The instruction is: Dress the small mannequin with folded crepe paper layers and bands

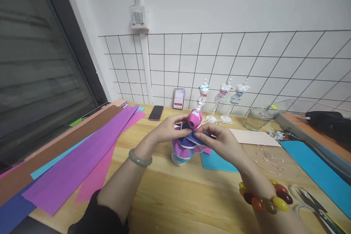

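A small dress-form figure (195, 118) with a pink top stands in the middle of the table, wearing a layered skirt (184, 152) of blue, purple and light-blue paper with white edges. My left hand (171, 128) is at the figure's left side, its thumb and fingers closed around the waist. From the right, my right hand (218, 138) pinches the blue layer at the front of the waist with thumb and forefinger. The fingertips of both hands nearly meet just below the pink top.
Long coloured paper sheets (82, 153) lie on the left. Behind are a dark phone (156, 113), a propped lit phone (178, 98) and three white dress forms (225, 93). Rightward are a glass jar (257, 118), beads (271, 159), blue paper (318, 172) and scissors (315, 204).
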A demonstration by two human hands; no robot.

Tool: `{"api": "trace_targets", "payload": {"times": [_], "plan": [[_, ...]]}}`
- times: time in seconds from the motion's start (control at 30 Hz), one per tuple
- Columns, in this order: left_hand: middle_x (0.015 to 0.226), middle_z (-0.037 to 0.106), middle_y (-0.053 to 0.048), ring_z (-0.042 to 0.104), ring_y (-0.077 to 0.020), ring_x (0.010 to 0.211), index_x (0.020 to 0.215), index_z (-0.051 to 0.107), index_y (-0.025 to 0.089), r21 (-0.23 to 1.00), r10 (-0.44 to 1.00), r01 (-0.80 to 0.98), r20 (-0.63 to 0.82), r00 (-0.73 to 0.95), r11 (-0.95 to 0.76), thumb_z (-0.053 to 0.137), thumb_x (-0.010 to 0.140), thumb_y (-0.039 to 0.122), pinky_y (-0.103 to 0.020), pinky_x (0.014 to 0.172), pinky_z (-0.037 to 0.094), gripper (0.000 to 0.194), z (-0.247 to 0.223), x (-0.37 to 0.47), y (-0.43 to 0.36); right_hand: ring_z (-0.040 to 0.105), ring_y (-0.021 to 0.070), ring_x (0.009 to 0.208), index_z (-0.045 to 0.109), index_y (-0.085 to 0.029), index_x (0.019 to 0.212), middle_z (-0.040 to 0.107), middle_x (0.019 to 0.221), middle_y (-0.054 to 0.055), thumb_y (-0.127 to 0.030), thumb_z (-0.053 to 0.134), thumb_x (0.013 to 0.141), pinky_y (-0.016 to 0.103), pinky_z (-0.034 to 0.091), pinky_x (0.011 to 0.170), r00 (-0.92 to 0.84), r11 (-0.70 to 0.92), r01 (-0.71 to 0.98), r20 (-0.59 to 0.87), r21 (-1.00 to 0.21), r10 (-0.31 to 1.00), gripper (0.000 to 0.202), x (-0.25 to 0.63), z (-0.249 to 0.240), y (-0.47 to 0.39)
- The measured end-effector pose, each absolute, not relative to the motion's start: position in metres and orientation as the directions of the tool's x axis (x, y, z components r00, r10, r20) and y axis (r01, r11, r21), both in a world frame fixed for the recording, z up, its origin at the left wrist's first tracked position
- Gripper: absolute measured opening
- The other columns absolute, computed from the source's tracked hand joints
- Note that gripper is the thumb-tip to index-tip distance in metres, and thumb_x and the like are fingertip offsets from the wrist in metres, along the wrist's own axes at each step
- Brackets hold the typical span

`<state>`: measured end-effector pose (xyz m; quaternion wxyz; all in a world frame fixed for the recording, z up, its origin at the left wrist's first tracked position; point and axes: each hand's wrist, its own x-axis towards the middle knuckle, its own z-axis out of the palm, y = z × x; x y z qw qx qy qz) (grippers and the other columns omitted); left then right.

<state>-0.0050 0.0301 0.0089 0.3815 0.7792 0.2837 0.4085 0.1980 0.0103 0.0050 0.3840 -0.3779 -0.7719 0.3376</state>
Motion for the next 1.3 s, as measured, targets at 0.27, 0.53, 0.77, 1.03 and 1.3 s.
{"api": "trace_targets", "payload": {"times": [0.27, 0.53, 0.77, 1.03, 1.3], "plan": [[0.127, 0.06, -0.008, 0.054, -0.025, 0.117, 0.124, 0.057, 0.022, 0.852, 0.775, 0.155, 0.36, 0.519, -0.499, 0.068, 0.075, 0.024, -0.037, 0.093, 0.046, 0.051, 0.013, -0.007, 0.026, 0.051, 0.0127, 0.062, 0.069, -0.019, 0.08, 0.064, 0.071, 0.002, -0.043, 0.059, 0.083, 0.025, 0.04, 0.054, -0.488, 0.431, 0.437, 0.195, -0.789, 0.851, 0.026, 0.202, 0.016, 0.001], [0.13, 0.057, -0.009, 0.053, -0.0255, 0.118, 0.127, 0.054, 0.023, 0.86, 0.781, 0.151, 0.351, 0.517, -0.487, 0.069, 0.075, 0.026, -0.037, 0.09, 0.047, 0.054, 0.013, -0.008, 0.025, 0.055, 0.0156, 0.07, 0.068, -0.02, 0.088, 0.064, 0.079, 0.003, -0.04, 0.057, 0.086, 0.029, 0.045, 0.062, -0.519, 0.47, 0.375, 0.239, -0.799, 0.82, 0.023, 0.203, 0.011, 0.006], [0.125, 0.061, -0.009, 0.055, -0.0243, 0.115, 0.126, 0.056, 0.02, 0.811, 0.73, 0.128, 0.43, 0.531, -0.571, 0.066, 0.079, 0.028, -0.037, 0.096, 0.043, 0.049, 0.009, -0.007, 0.031, 0.06, 0.017, 0.077, 0.068, -0.021, 0.09, 0.067, 0.085, 0.004, -0.039, 0.056, 0.088, 0.03, 0.048, 0.069, -0.51, 0.529, 0.302, 0.334, -0.793, 0.792, 0.022, 0.202, 0.011, 0.006], [0.125, 0.06, -0.008, 0.054, -0.024, 0.115, 0.125, 0.055, 0.021, 0.823, 0.753, 0.158, 0.398, 0.524, -0.545, 0.065, 0.078, 0.025, -0.037, 0.096, 0.043, 0.049, 0.01, -0.005, 0.028, 0.06, 0.0177, 0.072, 0.068, -0.02, 0.082, 0.068, 0.079, 0.005, -0.039, 0.056, 0.086, 0.03, 0.047, 0.064, -0.447, 0.568, 0.363, 0.397, -0.739, 0.802, 0.022, 0.199, 0.007, 0.011], [0.125, 0.06, -0.008, 0.053, -0.024, 0.116, 0.125, 0.055, 0.02, 0.826, 0.767, 0.18, 0.384, 0.515, -0.534, 0.063, 0.078, 0.025, -0.037, 0.096, 0.043, 0.048, 0.012, -0.004, 0.026, 0.061, 0.0172, 0.066, 0.066, -0.02, 0.081, 0.069, 0.076, 0.004, -0.042, 0.058, 0.084, 0.028, 0.048, 0.059, -0.351, 0.513, 0.394, 0.391, -0.763, 0.851, 0.023, 0.196, 0.002, 0.011]]}}
